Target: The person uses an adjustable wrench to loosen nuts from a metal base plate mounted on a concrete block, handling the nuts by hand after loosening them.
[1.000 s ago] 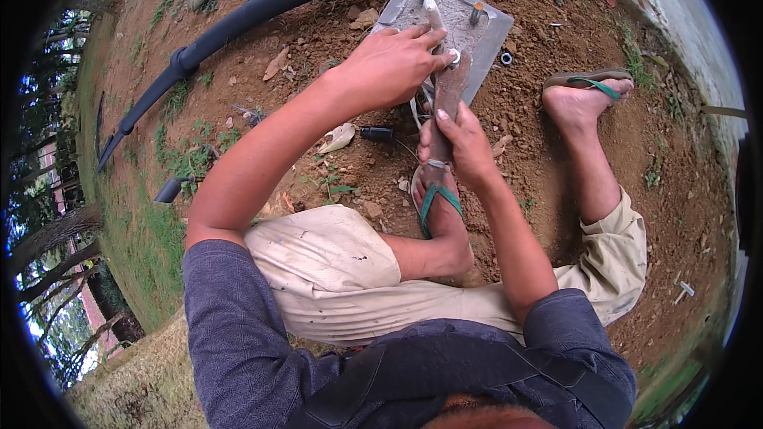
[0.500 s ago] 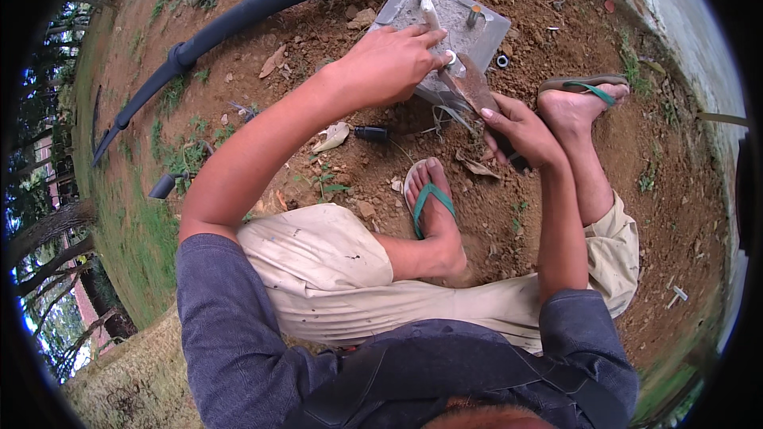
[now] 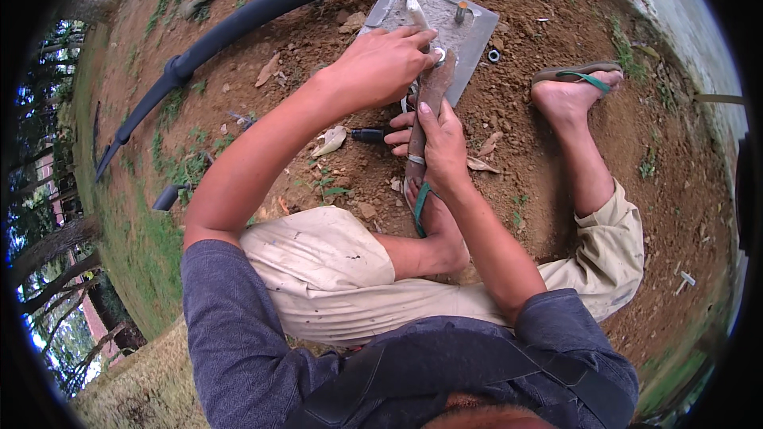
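A grey metal plate (image 3: 473,36) with upright bolts (image 3: 461,12) lies on the red soil in front of me. My right hand (image 3: 435,143) grips the handle of a long rusty tool (image 3: 435,91) that points up onto the plate. My left hand (image 3: 381,63) reaches across from the left. Its fingers are closed over the tool's top end, beside a pale ring at the plate's near edge. What sits under the fingers is hidden.
A thick black pipe (image 3: 262,8) curves across the ground behind the plate. A small nut (image 3: 493,55) lies right of the plate, and a black-handled tool (image 3: 367,134) lies left of my right hand. My feet in green-strapped sandals (image 3: 576,79) rest on the soil. A wall (image 3: 675,0) runs along the right.
My right hand swung the tool handle out to the right, toward my right foot, then back to the middle. My left hand stayed on the tool's top end at the plate.
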The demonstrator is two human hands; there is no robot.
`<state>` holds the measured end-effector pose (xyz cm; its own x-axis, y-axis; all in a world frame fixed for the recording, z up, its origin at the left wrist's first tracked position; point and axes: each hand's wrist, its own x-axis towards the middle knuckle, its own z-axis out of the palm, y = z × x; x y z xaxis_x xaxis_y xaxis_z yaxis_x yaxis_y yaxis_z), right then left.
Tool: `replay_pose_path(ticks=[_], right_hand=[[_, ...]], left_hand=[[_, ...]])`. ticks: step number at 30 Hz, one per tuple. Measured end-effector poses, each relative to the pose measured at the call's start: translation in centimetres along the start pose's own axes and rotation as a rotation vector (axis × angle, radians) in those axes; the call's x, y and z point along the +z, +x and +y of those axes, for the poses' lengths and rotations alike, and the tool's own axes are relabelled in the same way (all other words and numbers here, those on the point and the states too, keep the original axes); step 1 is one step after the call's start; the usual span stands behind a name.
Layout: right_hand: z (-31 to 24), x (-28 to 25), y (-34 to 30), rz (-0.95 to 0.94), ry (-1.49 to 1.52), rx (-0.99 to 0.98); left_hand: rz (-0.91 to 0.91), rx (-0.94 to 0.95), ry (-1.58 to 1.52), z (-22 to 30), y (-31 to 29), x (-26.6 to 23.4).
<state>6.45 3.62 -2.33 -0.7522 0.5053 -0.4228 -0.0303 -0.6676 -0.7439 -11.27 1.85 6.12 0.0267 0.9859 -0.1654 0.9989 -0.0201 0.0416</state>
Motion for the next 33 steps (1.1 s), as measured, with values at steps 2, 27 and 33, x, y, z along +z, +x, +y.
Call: replay_pose_path(ticks=[2,27,33], right_hand=[[0.1,0.5,-0.2,0.025,0.005,-0.011],[-2.4,-6.4,-1.1,-0.223,-0.204,0.153],[-0.3,-2.9,-0.6,-0.087,-0.082,0.025]], left_hand=[[0.017,0.000,-0.001,-0.2,-0.3,0.4],[0.012,0.007,0.041,-0.5,-0.8,0.4],[0.018,-0.009,0.015,0.0,-0.6,0.3]])
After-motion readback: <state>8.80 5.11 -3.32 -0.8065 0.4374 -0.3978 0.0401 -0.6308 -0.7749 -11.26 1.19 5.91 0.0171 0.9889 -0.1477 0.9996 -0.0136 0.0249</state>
